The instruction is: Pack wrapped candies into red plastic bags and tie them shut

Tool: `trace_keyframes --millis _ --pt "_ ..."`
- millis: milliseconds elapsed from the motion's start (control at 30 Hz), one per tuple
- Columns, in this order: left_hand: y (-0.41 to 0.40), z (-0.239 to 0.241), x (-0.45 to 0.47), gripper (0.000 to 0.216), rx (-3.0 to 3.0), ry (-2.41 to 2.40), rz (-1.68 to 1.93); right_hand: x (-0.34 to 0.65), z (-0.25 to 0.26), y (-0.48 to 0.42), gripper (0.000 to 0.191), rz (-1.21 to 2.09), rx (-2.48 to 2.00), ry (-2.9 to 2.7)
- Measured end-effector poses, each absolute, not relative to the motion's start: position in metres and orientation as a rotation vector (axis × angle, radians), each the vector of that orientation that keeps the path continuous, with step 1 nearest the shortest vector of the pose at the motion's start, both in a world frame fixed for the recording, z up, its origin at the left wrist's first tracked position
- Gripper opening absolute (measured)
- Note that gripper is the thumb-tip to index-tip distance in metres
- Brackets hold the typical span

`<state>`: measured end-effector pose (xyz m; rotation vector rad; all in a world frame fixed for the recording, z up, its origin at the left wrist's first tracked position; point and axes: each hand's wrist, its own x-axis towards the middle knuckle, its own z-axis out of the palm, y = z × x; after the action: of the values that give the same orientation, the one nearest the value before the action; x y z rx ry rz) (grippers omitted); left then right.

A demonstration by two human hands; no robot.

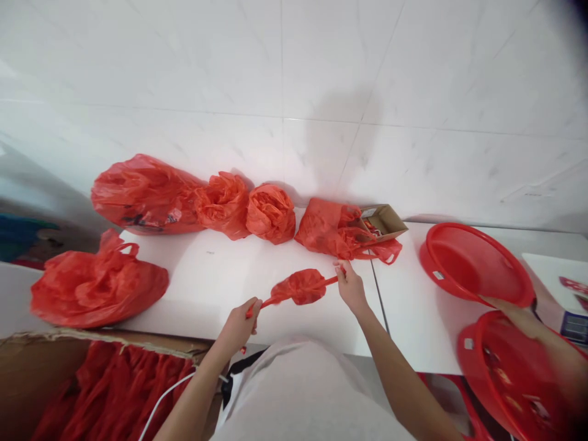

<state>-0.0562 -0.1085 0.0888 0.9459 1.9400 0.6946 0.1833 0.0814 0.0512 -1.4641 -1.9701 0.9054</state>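
Note:
A small filled red plastic bag point(301, 286) is stretched between my two hands, just over the white table near its front edge. My left hand point(239, 326) is closed on the bag's twisted left end. On the other side, my right hand point(351, 288) pinches the right end, which is pulled out into a narrow strip. The bag's middle bulges, and what it contains cannot be made out. Just beyond my right hand lies a larger red plastic bag point(321, 226), its handles spread beside an open cardboard box point(386, 222) with small red packets inside.
Several full red bags point(271, 211) line the wall; another red bag point(98, 285) sits at left. Below it, a carton point(41, 367) holds red bags. At right are a red basin point(478, 263) and a lower basin point(487, 373) with packets, where another person's arm point(528, 324) reaches.

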Motion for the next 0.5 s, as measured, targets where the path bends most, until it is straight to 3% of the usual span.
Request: trace_keyframes --millis 500 --pt "-0.079 0.101 -0.079 0.045 0.672 1.629 1.131 0.172 0.000 0.089 0.026 1.184 -1.474 -1.785"
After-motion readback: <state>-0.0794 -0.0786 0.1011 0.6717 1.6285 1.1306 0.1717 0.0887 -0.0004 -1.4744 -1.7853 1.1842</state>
